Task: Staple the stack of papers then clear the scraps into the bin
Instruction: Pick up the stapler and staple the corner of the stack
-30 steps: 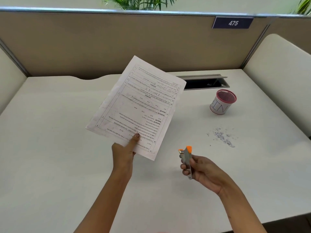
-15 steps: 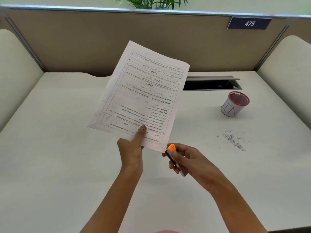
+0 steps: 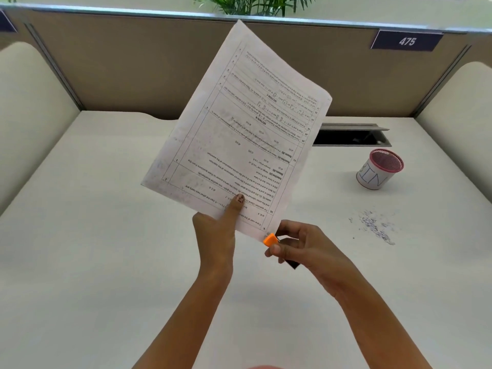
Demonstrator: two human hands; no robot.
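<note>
1. Head view, leftmost: the left hand is raised above the white desk and pinches the near edge of the stack of white printed papers, thumb pressed on the top sheet and the other fingers hidden behind it.
2. That stack is held in the air, tilted, its far corner reaching up in front of the beige partition; the print faces the camera upside down.
3. At the stack's near right corner sits the orange tip of a small dark stapler.
4. The right hand is curled round the stapler's body, fingers wrapped over it.
5. Further right and farther off, an open grey cable hatch is set into the desk.
6. Right of it stands a white cylindrical bin with a pink mesh rim, lettered "BIN".
7. Near the bin, closer to the camera, tiny grey paper scraps lie scattered on the desk.
</note>
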